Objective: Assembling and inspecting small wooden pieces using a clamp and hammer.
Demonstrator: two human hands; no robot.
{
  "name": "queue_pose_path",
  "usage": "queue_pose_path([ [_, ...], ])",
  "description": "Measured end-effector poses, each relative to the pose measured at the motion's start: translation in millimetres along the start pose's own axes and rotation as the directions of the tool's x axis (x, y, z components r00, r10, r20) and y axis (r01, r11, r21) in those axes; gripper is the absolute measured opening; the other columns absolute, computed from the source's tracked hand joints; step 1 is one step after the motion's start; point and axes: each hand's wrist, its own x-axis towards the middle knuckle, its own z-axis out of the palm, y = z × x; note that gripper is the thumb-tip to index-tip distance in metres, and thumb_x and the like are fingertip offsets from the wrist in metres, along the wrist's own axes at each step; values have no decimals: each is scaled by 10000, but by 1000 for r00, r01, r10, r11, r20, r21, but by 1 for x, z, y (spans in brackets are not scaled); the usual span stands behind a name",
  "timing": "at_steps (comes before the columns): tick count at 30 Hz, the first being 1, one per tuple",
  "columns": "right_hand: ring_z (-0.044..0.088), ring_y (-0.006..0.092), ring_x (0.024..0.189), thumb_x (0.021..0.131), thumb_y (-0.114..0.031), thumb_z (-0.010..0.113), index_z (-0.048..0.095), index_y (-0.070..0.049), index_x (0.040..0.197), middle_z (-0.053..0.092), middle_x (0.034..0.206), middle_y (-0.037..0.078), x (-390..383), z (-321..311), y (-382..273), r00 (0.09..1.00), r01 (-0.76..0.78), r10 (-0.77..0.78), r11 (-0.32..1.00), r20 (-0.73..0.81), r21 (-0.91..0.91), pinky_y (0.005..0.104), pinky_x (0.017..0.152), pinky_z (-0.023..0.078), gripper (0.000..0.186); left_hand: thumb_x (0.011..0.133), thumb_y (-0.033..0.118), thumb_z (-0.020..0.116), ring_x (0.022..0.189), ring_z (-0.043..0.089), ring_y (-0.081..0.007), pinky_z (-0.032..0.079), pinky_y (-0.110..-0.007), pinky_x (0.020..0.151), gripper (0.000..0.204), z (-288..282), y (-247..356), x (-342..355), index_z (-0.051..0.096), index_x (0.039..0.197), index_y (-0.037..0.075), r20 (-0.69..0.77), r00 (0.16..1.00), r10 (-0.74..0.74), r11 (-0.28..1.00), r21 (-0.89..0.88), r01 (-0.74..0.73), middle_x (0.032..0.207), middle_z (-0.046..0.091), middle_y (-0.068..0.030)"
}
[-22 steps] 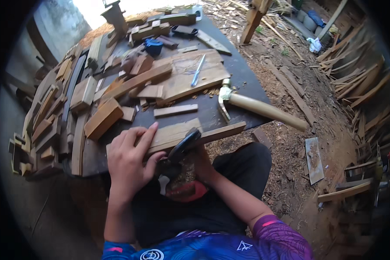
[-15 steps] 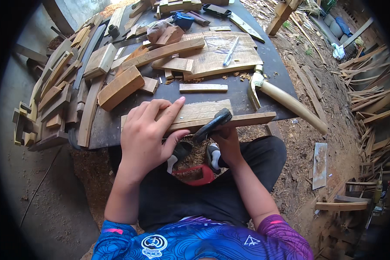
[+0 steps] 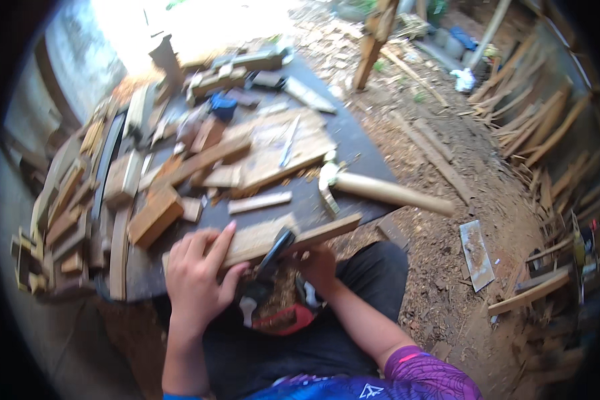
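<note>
My left hand [image 3: 200,273] presses on a wooden board [image 3: 257,237] at the table's near edge, fingers across its top and thumb along its front side. A black clamp [image 3: 275,255] spans the board and a thinner wooden strip [image 3: 333,229] that juts out to the right. My right hand [image 3: 315,269] is closed at the underside of the clamp, its fingertips partly hidden beneath the wood. Just beyond the board lies a short wooden strip [image 3: 260,203]. A hammer [image 3: 387,191] rests at the right, its pale handle overhanging the table edge.
Wooden blocks [image 3: 157,217] and offcuts crowd the table's left side. Farther back, a pen [image 3: 289,142] lies on a wide wooden board [image 3: 307,157], near a blue object [image 3: 222,107]. Scrap wood [image 3: 540,123] leans along the right. A wooden post [image 3: 375,47] stands behind the table.
My view has turned and tilted up, so the table sits lower and farther left, with a bright area showing behind it. Both hands keep their places on the board and clamp.
</note>
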Motion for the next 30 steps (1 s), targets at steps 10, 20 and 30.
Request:
queue_pose_path([
  [10,731,284,698,993,-387,644,701,-202,1203,753,812,62,-9,-15,-35,980,143,-89,937,180,-319,448,766,486,286,810,164,744,1162,610,-335,381,-515,1085,538,-1,28,0,689,1339,80,-79,993,89,987,-130,-99,1233,647,-111],
  [20,734,324,735,956,-213,660,631,-101,1359,723,1008,120,-11,10,-18,924,-215,114,945,365,247,456,619,577,419,844,116,765,952,595,-296,433,-452,928,382,26,50,-1,749,1222,63,-180,983,43,983,-166,-74,963,619,-106],
  [30,630,138,650,1066,-293,583,620,-28,1298,620,787,0,1,25,25,541,-812,9,-254,841,525,302,600,529,354,883,106,781,750,478,-237,382,-374,709,260,29,59,10,783,1131,27,-149,985,-81,958,-285,36,774,484,-84],
])
